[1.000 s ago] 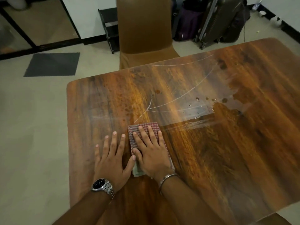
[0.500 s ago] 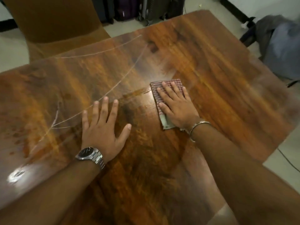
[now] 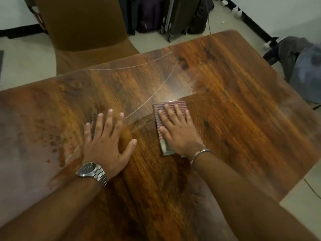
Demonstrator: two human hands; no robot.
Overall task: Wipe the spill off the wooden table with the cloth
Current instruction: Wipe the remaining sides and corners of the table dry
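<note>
Pressing flat on the folded checked cloth [image 3: 169, 108], the right hand [image 3: 178, 131] lies palm down with its fingers stretched forward and slightly fanned, the thumb resting along the cloth's left edge; nothing is pinched, the cloth is simply held under the open palm. The cloth sits near the middle of the wooden table [image 3: 234, 110], its far edge showing beyond the fingertips and a pale near corner poking out beside the wrist. A thin metal bangle [image 3: 201, 153] circles that wrist, and the forearm runs back toward the near right corner of the view.

The left hand [image 3: 107, 143] is planted on the bare tabletop to the left of the cloth, apart from it, palm down, fingers spread wide and the thumb angled out to the right. A steel wristwatch [image 3: 92, 171] sits on that wrist.

A glossy, wet-looking sheen lies just beyond the cloth's far edge, and thin pale curved lines cross the table surface. A brown chair [image 3: 86, 32] stands at the far side, with dark suitcases [image 3: 165, 14] behind it on the floor.
</note>
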